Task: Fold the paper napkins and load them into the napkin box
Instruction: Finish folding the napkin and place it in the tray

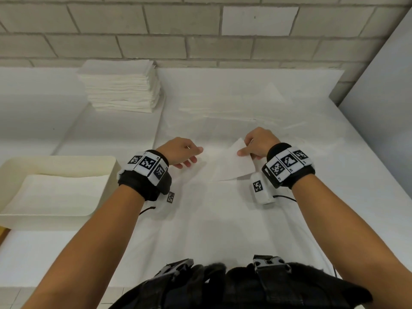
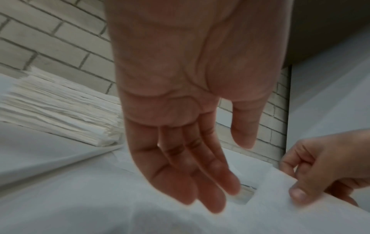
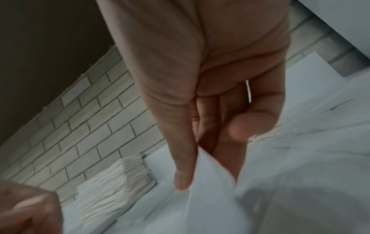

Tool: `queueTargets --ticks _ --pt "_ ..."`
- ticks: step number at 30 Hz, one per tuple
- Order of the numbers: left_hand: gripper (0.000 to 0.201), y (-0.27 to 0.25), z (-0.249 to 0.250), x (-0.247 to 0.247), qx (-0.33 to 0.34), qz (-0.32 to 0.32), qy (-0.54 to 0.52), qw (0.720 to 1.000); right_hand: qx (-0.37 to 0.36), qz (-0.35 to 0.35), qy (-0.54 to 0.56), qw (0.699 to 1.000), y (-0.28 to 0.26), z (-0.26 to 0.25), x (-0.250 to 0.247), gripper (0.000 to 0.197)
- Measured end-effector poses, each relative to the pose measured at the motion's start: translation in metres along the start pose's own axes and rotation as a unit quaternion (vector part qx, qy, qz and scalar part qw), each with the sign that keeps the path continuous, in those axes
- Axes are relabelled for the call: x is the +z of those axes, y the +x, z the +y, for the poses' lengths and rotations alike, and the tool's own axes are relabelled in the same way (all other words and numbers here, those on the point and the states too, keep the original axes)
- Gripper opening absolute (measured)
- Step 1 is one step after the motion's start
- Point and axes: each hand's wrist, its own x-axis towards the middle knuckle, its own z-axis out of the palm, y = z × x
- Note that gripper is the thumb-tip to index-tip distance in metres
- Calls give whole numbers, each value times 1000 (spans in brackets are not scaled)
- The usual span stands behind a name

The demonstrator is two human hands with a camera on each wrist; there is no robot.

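While its thumb and curled fingers pinch one edge of a thin white paper napkin, the right hand holds that flap tilted up off the table, the sheet soft, matte and folded to a triangular peak at about twelve o'clock. The right wrist view shows the thumb lying along one face of the paper and the fingers behind the other. The left hand lies at nine o'clock from the napkin, palm down, fingers straight and loosely together, gripping nothing; in the left wrist view its fingertips reach down to the white surface just beside the raised flap, though whether they touch the napkin or only the covering is hard to tell against so much white.

The table wears a thin, creased white cloth. At about eleven o'clock from the hands, well apart and against the pale brick wall, stands a thick square stack of napkins, its sides ragged with many layered edges. At eight o'clock from the left hand sits the napkin box, a shallow cream plastic tray with rounded corners, holding flat white napkins. Both wrists carry black bands with black-and-white square markers. Nothing lies between the held napkin and the box except the left forearm.
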Motion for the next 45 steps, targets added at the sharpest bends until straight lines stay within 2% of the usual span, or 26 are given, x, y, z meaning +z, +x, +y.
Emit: queueTargets --ticks 2,5,8,10,12,14,17,18,19,20,21,23,25,27,30,33,35,37,40,43,45 --pt "31 -3 2 6 -9 -45 20 999 -3 10 15 1000 -3 0 -1 22" --pt "53 -9 6 13 -25 -87 33 995 -22 16 142 989 -10 -6 -9 22" --pt "78 -13 12 16 -35 -108 -12 993 -71 43 313 946 -18 -17 -24 17" --pt "87 -13 16 15 -38 -123 -86 988 -108 56 422 898 -22 -27 -33 18" --pt "81 -11 22 13 -29 -128 -200 971 -129 51 509 850 -25 -34 -37 24" --pt "60 -9 30 10 -1 -88 -332 939 -126 26 533 836 -28 -38 -35 30" --pt "19 2 33 -2 59 35 -503 862 -95 -38 472 876 -31 -29 -19 37" --pt "16 7 31 -7 73 62 -539 837 -85 -64 441 891 -31 -23 -12 38" --pt "16 11 29 -12 84 76 -555 824 -78 -84 397 911 -30 -18 -6 38" --pt "16 15 26 -17 87 92 -549 826 -69 -90 339 934 -26 -15 1 40" --pt "16 17 25 -21 82 110 -526 839 -57 -79 266 959 -20 -12 7 43" --pt "13 19 21 -28 56 156 -427 889 -21 -53 98 994 -4 -7 20 57" --pt "11 17 16 -31 37 190 -297 935 -4 -58 -64 996 8 -5 35 73" --pt "6 14 11 -30 31 195 -205 959 -6 -69 -113 991 14 -6 44 74" --pt "5 10 5 -27 8 173 -151 973 -9 -97 -63 993 18 -4 42 61" --pt "3 5 3 -23 -8 118 -263 958 -16 -99 11 995 20 0 37 44" --pt "16 4 3 -20 7 61 -300 952 -40 -87 98 991 18 -1 32 34" --pt "26 7 1 -14 20 23 -280 960 -57 -81 205 974 14 -6 26 34" --pt "32 17 -1 -5 31 25 -249 968 -87 -68 290 951 13 -18 15 29" --pt "38 22 -2 -1 44 25 -289 956 -118 -69 326 935 15 -30 2 23" --pt "43 24 -2 -2 70 13 -325 943 -123 -68 377 916 18 -35 -2 28"
